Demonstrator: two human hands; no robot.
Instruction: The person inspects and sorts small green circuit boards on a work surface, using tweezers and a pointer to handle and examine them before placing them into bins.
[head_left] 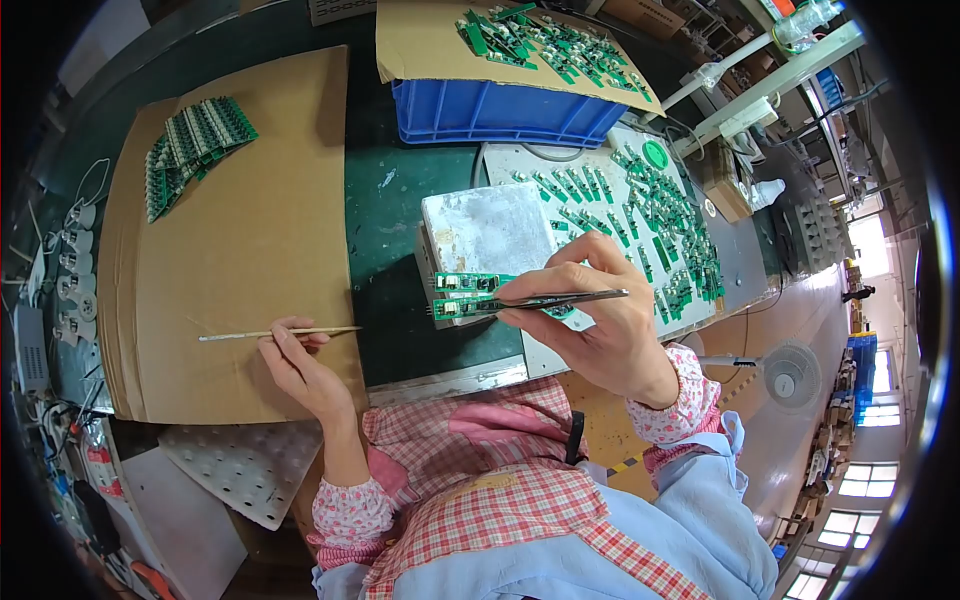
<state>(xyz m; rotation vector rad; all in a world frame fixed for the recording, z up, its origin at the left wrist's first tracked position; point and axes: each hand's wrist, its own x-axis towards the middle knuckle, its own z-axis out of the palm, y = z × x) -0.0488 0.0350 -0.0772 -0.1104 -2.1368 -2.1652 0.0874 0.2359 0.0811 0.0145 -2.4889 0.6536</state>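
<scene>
My left hand [303, 372] is closed around a thin pale stick [235, 336], held roughly level above the cardboard near its front right corner. A pair of metal tweezers [590, 296] lies in my right hand [610, 325], with its tips pointing left. At those tips, two narrow green circuit boards [462, 283] sit side by side over the front of a grey metal block [485, 225]. Whether the tweezers pinch the boards is hidden by my fingers.
Stacked green boards [205, 140] lie on the cardboard sheet [250, 240]. Behind the block stands a blue crate [500, 113] topped with cardboard and loose boards. Many small boards [665, 210] cover the white panel at right. A fan [791, 375] stands beyond.
</scene>
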